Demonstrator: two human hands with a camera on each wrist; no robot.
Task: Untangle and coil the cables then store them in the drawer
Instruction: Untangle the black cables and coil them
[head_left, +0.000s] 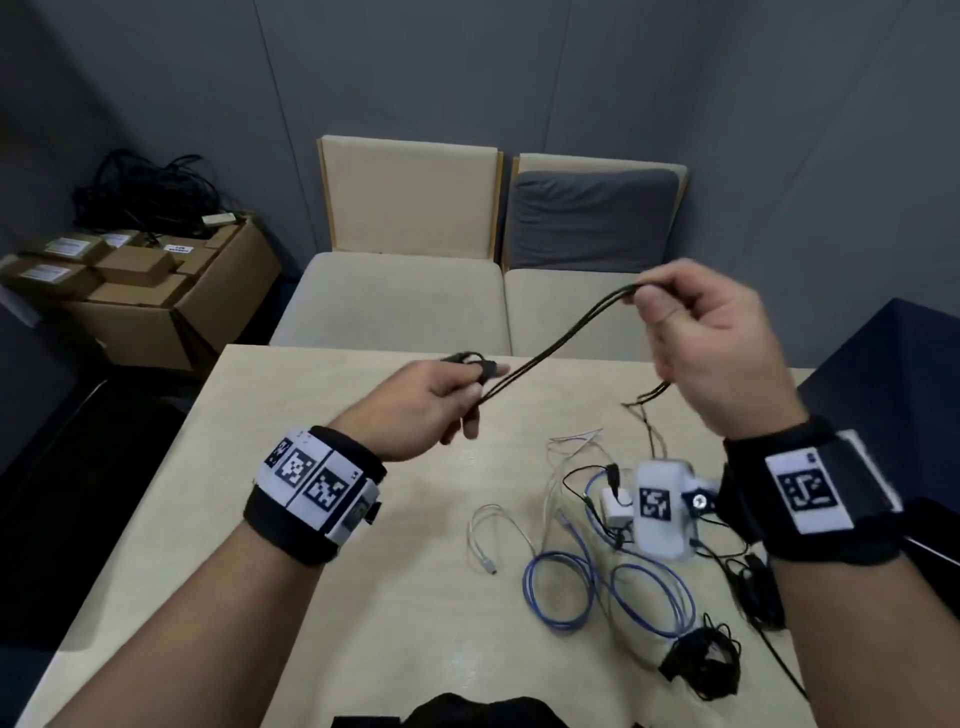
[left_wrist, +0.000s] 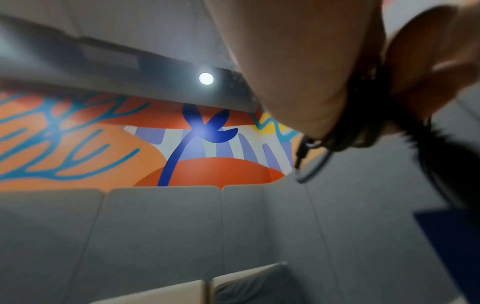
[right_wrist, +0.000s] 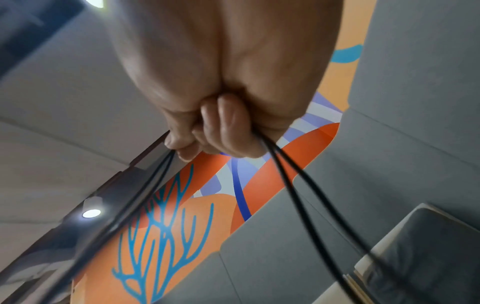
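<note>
- The left hand (head_left: 441, 400) and right hand (head_left: 711, 332) both pinch the black cable (head_left: 550, 348), stretched between them above the tabletop (head_left: 322, 519).
- Other cables (head_left: 613, 571) lie near the right edge.

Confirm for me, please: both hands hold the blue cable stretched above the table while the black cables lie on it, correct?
Not quite. The head view shows the left hand and right hand holding a black cable stretched above the table. The blue cable lies on the table in the tangle, beside other black cables.
</note>
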